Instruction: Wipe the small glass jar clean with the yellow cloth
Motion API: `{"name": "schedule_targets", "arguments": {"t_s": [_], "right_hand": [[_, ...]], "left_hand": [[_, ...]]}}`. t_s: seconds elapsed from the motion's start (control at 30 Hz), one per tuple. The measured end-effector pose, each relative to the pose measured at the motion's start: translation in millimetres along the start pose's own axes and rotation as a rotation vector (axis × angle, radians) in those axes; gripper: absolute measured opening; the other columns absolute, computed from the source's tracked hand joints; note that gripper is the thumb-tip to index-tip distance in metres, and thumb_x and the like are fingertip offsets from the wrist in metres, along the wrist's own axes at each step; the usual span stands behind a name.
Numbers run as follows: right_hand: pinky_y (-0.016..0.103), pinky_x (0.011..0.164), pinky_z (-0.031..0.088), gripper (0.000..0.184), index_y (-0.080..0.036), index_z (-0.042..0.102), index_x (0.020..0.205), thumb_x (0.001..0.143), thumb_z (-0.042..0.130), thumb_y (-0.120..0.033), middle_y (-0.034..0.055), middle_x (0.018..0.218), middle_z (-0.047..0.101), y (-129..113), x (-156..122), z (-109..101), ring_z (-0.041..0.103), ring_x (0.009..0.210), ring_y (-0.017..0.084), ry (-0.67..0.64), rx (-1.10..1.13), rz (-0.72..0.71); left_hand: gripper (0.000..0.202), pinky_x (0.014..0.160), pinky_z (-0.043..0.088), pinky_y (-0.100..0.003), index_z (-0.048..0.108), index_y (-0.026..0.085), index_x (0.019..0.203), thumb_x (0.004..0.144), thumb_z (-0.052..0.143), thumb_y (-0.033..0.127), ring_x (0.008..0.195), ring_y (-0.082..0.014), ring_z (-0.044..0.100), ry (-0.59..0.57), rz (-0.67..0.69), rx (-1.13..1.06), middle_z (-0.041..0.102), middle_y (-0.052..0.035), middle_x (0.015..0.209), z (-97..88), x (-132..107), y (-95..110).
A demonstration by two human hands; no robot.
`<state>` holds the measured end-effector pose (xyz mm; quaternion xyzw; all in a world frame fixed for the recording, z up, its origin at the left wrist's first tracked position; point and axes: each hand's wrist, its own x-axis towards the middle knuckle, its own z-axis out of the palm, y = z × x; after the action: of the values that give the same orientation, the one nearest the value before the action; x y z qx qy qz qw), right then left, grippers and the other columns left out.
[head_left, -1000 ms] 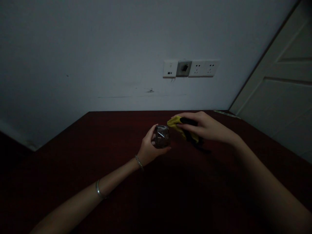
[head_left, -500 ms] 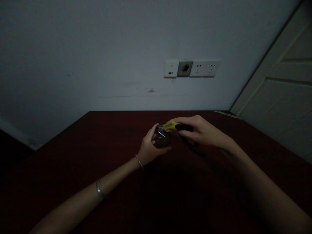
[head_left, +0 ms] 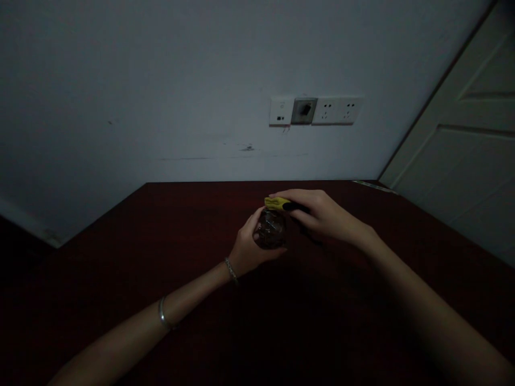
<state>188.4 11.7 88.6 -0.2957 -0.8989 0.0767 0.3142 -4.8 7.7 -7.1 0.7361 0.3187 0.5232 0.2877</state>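
Dark red table [head_left: 193, 225] below pale wall [head_left: 181, 80], dim light | left hand [head_left: 246, 244]: fingers and thumb spread around glass object [head_left: 273, 231], gripping it over mid-table | right hand [head_left: 322, 212]: fingers pinched on yellow-black cloth [head_left: 277, 203] | change: cloth, apart to the glass object's right a second ago, now meets its upper edge

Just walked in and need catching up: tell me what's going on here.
A person is working at a dark red table with both hands. The left hand grips a see-through, glass-like object by its sides. The right hand pinches a yellow-and-black cloth right at that object's upper edge; the dim light makes actual contact hard to confirm. Wall sockets sit beyond the table.
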Motion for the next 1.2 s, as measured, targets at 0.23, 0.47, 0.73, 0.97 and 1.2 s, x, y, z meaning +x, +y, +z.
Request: {"name": "schedule_targets", "arguments": {"t_s": [0.23, 0.47, 0.73, 0.97, 1.2], "right_hand": [[0.037, 0.095, 0.045, 0.040, -0.018, 0.055, 0.115, 0.080, 0.044, -0.002, 0.0095, 0.115, 0.061, -2.7, 2.8, 7.6, 0.057, 0.107, 0.019, -0.048, 0.046, -0.041], [0.037, 0.091, 0.045, 0.038, -0.019, 0.056, 0.112, 0.080, 0.043, -0.002, 0.0073, 0.109, 0.063, -22.0, 5.5, 2.3, 0.057, 0.102, 0.019, -0.134, 0.032, -0.074], [0.038, 0.093, 0.045, 0.034, -0.013, 0.056, 0.115, 0.085, 0.042, -0.006, 0.0109, 0.115, 0.063, -19.4, 5.2, 2.7, 0.056, 0.107, 0.021, -0.045, -0.048, -0.099], [0.041, 0.090, 0.046, 0.032, -0.012, 0.057, 0.113, 0.085, 0.043, -0.007, 0.0121, 0.111, 0.064, -19.7, 4.4, 2.6, 0.058, 0.103, 0.023, -0.098, -0.160, -0.061], [0.036, 0.086, 0.047, 0.029, -0.014, 0.059, 0.107, 0.084, 0.044, -0.005, 0.0090, 0.103, 0.065, -29.0, 5.7, -3.5, 0.058, 0.096, 0.020, -0.152, -0.065, -0.084]], "left_hand": [[0.093, 0.101, 0.045, -0.050, 0.040, 0.013, 0.132, 0.053, 0.085, 0.034, 0.117, -0.0316, 0.054, 0.009, 0.040, 0.081, 0.057, -0.0161, 0.123, 1.5, -0.6, -2.1], [0.073, 0.093, 0.051, -0.049, 0.050, 0.016, 0.117, 0.054, 0.083, 0.032, 0.104, -0.0277, 0.060, -0.017, -0.030, 0.109, 0.062, -0.0102, 0.111, 2.4, -2.3, 2.0], [0.083, 0.094, 0.051, -0.047, 0.045, 0.015, 0.124, 0.053, 0.084, 0.034, 0.108, -0.0283, 0.059, -0.016, 0.034, 0.076, 0.061, -0.0121, 0.115, 2.0, -2.0, 3.9], [0.082, 0.093, 0.051, -0.048, 0.048, 0.014, 0.121, 0.050, 0.085, 0.033, 0.105, -0.0290, 0.061, -0.046, 0.010, 0.052, 0.062, -0.0129, 0.113, 3.2, -0.3, 8.2], [0.072, 0.089, 0.053, -0.046, 0.053, 0.014, 0.111, 0.049, 0.086, 0.031, 0.100, -0.0279, 0.063, -0.041, -0.022, 0.092, 0.064, -0.0093, 0.103, 2.1, 1.3, 9.5]]}}
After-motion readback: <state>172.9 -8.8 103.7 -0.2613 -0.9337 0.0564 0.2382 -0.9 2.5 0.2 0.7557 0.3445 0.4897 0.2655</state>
